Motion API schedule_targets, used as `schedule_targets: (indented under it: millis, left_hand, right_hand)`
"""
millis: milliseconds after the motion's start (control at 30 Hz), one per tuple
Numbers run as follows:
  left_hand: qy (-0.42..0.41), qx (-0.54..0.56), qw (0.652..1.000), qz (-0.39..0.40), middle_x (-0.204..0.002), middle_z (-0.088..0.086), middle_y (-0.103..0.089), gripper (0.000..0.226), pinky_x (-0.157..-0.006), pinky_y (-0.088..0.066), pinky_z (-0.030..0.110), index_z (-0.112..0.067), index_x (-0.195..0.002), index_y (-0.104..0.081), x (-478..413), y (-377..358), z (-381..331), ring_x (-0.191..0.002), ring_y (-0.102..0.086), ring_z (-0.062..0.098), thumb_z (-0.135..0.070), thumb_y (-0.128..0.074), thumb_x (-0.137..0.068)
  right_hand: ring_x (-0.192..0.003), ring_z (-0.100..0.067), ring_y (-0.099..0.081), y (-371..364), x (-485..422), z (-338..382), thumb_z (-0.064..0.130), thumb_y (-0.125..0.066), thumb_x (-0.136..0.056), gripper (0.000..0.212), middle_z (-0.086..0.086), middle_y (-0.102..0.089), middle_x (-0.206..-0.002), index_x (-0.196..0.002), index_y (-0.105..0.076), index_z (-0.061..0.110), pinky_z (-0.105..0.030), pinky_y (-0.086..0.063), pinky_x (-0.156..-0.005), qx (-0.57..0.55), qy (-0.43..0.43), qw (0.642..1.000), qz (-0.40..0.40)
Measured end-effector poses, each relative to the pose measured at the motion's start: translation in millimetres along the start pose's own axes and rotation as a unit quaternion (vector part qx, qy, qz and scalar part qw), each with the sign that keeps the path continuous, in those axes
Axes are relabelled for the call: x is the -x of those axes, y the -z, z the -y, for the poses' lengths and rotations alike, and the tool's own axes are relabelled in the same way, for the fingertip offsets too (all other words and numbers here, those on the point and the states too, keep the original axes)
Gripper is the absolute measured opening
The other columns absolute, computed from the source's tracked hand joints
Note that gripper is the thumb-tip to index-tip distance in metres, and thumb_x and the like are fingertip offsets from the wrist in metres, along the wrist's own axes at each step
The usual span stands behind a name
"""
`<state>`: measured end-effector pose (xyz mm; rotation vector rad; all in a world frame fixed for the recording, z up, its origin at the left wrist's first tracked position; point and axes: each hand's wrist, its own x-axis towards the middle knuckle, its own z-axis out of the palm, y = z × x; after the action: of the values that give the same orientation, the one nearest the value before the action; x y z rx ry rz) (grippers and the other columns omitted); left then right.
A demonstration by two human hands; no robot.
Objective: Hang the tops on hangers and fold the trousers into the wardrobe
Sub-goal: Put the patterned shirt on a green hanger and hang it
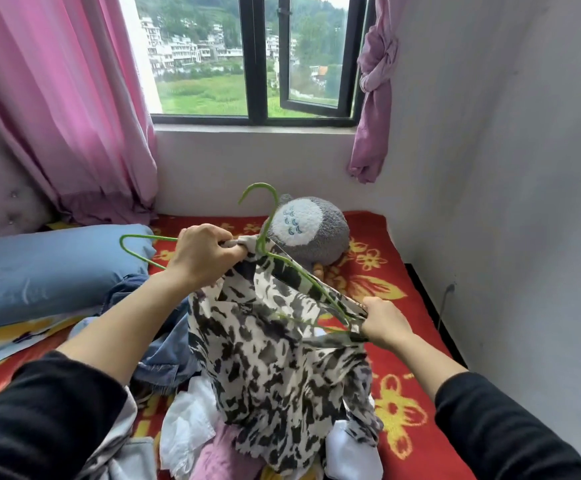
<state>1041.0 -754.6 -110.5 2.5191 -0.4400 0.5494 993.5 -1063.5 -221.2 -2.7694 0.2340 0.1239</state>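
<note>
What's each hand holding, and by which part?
Left hand grips the patterned top at its bunched upper edge beside the neck of the green hanger. Right hand pinches the top's other upper corner at the hanger's arm end.

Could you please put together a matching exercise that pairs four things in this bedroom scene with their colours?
Things:
1. hanger
2. pillow
3. plush toy
4. curtain left of the window

Colours:
A. grey
B. pink
C. green
D. blue

Pairs: 1-C; 2-D; 3-A; 4-B
</note>
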Motion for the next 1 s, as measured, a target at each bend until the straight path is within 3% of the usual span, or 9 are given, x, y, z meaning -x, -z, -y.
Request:
schedule_targets:
  millis: [133,300,467,600,700,800,867,933,1000]
  left_hand:
    - [0.047,-0.005,0.999,-0.018,-0.045,-0.005,-0.044,0.041,-0.062,-0.026,0.032,-0.016,-0.041,-0.036,6.2,-3.3,1.0,-0.053,-0.042,0.015,-0.041,-0.052,-0.07]
    - [0.079,-0.026,0.996,-0.043,-0.052,-0.008,-0.047,0.039,-0.073,-0.031,0.036,-0.02,-0.044,-0.04,9.9,-9.8,-4.6,-0.066,-0.046,0.022,-0.042,-0.049,-0.074]
    - [0.093,-0.055,0.994,-0.031,-0.054,-0.006,-0.05,0.042,-0.076,-0.033,0.037,-0.018,-0.048,-0.045,12.9,-14.5,-3.5,-0.07,-0.05,0.024,-0.035,-0.057,-0.084]
    - [0.12,-0.028,0.992,-0.037,-0.059,0.0,-0.053,0.041,-0.069,-0.035,0.037,-0.017,-0.051,-0.048,15.6,-16.5,-5.3,-0.071,-0.052,0.029,-0.037,-0.058,-0.086]
    - [0.145,0.036,0.987,-0.054,-0.051,0.002,-0.05,0.048,-0.055,-0.03,0.035,-0.012,-0.049,-0.043,13.9,-11.9,-2.8,-0.061,-0.049,0.027,-0.037,-0.06,-0.086]
    - [0.147,0.089,0.983,-0.072,-0.044,-0.002,-0.043,0.05,-0.051,-0.03,0.032,-0.012,-0.048,-0.042,10.8,0.1,-0.7,-0.052,-0.042,0.018,-0.045,-0.059,-0.082]
    - [0.143,0.12,0.98,-0.076,-0.046,0.001,-0.048,0.05,-0.052,-0.034,0.034,-0.009,-0.052,-0.051,5.9,10.4,1.0,-0.053,-0.045,0.02,-0.051,-0.057,-0.079]
    - [0.14,0.149,0.976,-0.079,-0.05,0.008,-0.051,0.051,-0.051,-0.034,0.034,-0.004,-0.063,-0.06,-0.1,21.1,2.3,-0.052,-0.044,0.022,-0.052,-0.058,-0.079]
    - [0.131,0.165,0.973,-0.091,-0.046,0.003,-0.044,0.053,-0.05,-0.03,0.032,-0.001,-0.065,-0.058,-6.6,32.6,1.3,-0.048,-0.038,0.017,-0.052,-0.059,-0.079]
  right_hand:
    - [-0.074,-0.029,-0.059,-2.9,-2.1,-6.2,0.005,-0.061,-0.071,0.017,-0.007,-0.058,-0.069,-0.066,-0.047,0.014,-0.03,-0.042,-0.057,-0.127,-0.052,0.99,0.011]
    - [-0.07,-0.034,-0.063,4.4,-1.9,8.4,-0.003,-0.051,-0.069,0.016,-0.016,-0.059,-0.07,-0.064,-0.045,0.011,-0.045,-0.058,-0.063,-0.235,-0.079,0.969,-0.02]
    - [-0.055,-0.019,-0.054,19.0,3.9,39.8,0.004,-0.062,-0.082,0.008,-0.011,-0.056,-0.075,-0.087,-0.056,0.008,-0.03,-0.048,-0.048,-0.469,-0.055,0.881,-0.035]
    - [-0.066,-0.015,-0.062,35.0,19.7,68.9,0.008,-0.068,-0.084,0.022,-0.007,-0.062,-0.086,-0.104,-0.06,0.011,-0.03,-0.054,-0.057,-0.547,0.101,0.814,0.166]
    - [-0.076,-0.017,-0.063,56.8,25.3,75.0,0.008,-0.068,-0.083,0.02,-0.005,-0.069,-0.09,-0.101,-0.067,0.016,-0.026,-0.054,-0.067,-0.45,0.177,0.831,0.275]
    - [-0.076,-0.012,-0.064,76.8,18.8,77.9,-0.005,-0.058,-0.073,0.031,0.005,-0.072,-0.08,-0.087,-0.074,0.018,-0.02,-0.05,-0.064,-0.382,0.17,0.908,0.022]
    - [-0.097,-0.015,-0.055,87.9,9.8,78.4,-0.003,-0.053,-0.066,0.039,0.007,-0.063,-0.097,-0.095,-0.068,0.02,-0.027,-0.046,-0.081,-0.224,0.132,0.943,-0.205]
    - [-0.115,-0.018,-0.04,95.2,0.0,77.0,0.007,-0.056,-0.074,0.041,0.005,-0.051,-0.116,-0.112,-0.059,0.022,-0.039,-0.033,-0.095,-0.066,0.105,0.963,-0.238]
    - [-0.115,-0.017,-0.041,105.0,-5.4,85.2,0.028,-0.05,-0.091,0.015,0.006,-0.052,-0.109,-0.102,-0.058,0.024,-0.043,-0.026,-0.096,-0.027,0.111,0.976,-0.184]
